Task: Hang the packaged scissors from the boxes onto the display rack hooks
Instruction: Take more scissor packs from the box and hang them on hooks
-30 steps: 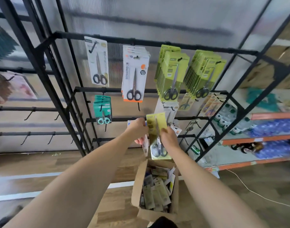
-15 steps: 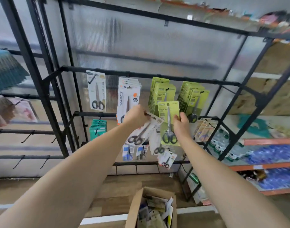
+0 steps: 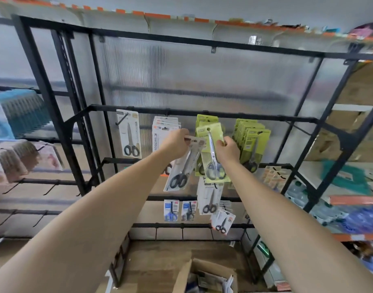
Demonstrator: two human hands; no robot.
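I am reaching both arms up toward the black display rack [image 3: 202, 112]. My left hand [image 3: 177, 142] is pinching the top edge of a white-carded scissors pack [image 3: 182, 166], which is hanging tilted from my fingers, its black handles pointing down and to the left. My right hand [image 3: 228, 148] is gripping the right edge of a green-carded scissors pack [image 3: 211, 153], holding it roughly upright with its punched hang-hole at the top and the black handles at the bottom. Both packs are sitting in the air just in front of the rack's upper hook row, side by side and nearly touching, the white one to the left.

Behind the green pack I am seeing a green stack [image 3: 206, 121] already hanging from the top bar, and a second green stack [image 3: 250, 140] is hanging to the right of my right hand. Behind my left hand a stack of white and orange packs [image 3: 163, 132] is hanging, and further left a single white-carded pair [image 3: 129, 134] is dangling from its own hook. Lower on the rack, small scissors packs [image 3: 170, 210] are hanging from the nearer bars. At the bottom edge, near me on the wooden floor, the open cardboard box [image 3: 182, 278] is holding more packages, though they are too blurred for me to tell apart.
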